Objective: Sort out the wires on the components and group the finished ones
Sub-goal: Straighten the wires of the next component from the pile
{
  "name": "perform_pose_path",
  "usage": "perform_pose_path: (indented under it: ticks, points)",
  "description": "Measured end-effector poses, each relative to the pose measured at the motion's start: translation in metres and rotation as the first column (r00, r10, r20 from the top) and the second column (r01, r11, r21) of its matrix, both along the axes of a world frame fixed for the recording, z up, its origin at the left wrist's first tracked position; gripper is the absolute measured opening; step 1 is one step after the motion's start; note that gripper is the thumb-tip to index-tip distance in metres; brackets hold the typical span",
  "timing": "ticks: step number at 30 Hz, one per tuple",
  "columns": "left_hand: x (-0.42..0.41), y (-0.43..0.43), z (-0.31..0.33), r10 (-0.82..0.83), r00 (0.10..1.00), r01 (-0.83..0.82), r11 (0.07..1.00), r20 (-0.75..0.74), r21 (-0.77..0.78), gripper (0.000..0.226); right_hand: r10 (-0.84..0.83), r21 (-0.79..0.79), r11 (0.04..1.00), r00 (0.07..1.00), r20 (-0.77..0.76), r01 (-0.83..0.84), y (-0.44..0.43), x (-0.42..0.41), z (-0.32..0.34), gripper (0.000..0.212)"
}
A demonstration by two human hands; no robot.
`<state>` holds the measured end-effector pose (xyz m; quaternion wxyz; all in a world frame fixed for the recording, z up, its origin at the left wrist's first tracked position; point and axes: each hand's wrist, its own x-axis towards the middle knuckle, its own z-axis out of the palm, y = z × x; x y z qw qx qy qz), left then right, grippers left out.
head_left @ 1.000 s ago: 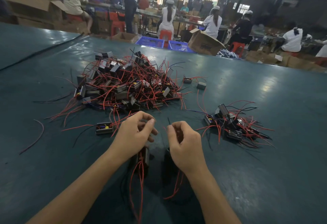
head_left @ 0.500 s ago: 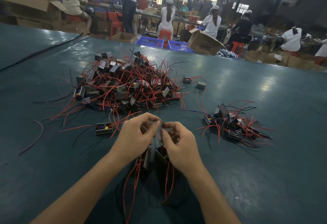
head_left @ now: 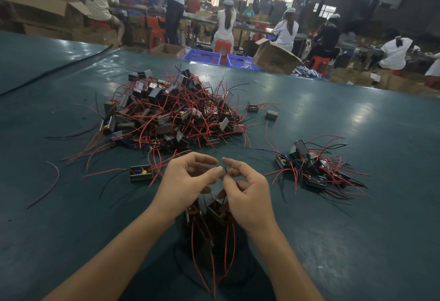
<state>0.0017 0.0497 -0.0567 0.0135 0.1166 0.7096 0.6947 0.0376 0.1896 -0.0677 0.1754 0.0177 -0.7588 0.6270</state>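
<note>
My left hand and my right hand meet above the dark green table, fingertips together, pinching thin black wire ends. Two small black box components hang under the hands, partly hidden, with red wires trailing toward me. A big tangled pile of black components with red and black wires lies beyond the hands. A smaller group of components sits to the right.
A single component lies left of my left hand. Two stray components sit right of the big pile, and a loose wire lies at far left. Beyond the table edge are people, cardboard boxes and blue crates.
My hands have come together from apart; their fingertips now meet on the wire ends, and the two components have been lifted closer under the hands.
</note>
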Motion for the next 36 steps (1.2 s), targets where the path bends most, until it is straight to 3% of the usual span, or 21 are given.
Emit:
perform_pose_path:
  ticks: [7, 17, 25, 31, 36]
  points:
    - [0.0006, 0.0011, 0.0023, 0.022, 0.997, -0.027, 0.996, 0.068, 0.083, 0.010, -0.119, 0.147, 0.980, 0.989, -0.085, 0.131, 0.0013, -0.0024, 0.0011, 0.018]
    - [0.0054, 0.0030, 0.0040, 0.021, 0.991, -0.030, 0.997, -0.134, -0.070, 0.015, -0.104, 0.128, 0.986, 0.994, -0.043, 0.109, -0.0004, -0.0013, 0.0035, 0.007]
    - [0.0053, 0.0025, 0.0010, 0.018, 0.981, -0.057, 0.979, -0.195, -0.196, 0.020, -0.112, 0.228, 0.964, 0.986, -0.125, 0.138, -0.0006, -0.0017, 0.0025, 0.006]
    - [0.0028, 0.0011, 0.0002, -0.112, 0.984, 0.055, 0.929, -0.137, -0.365, 0.012, -0.134, 0.086, 0.986, 0.987, -0.086, 0.141, 0.0013, -0.0025, 0.0036, 0.009]
    - [0.0007, 0.0010, 0.0000, -0.113, 0.990, 0.079, 0.943, -0.088, -0.325, 0.013, -0.141, 0.110, 0.982, 0.985, -0.096, 0.152, 0.0027, -0.0011, 0.0051, 0.013]
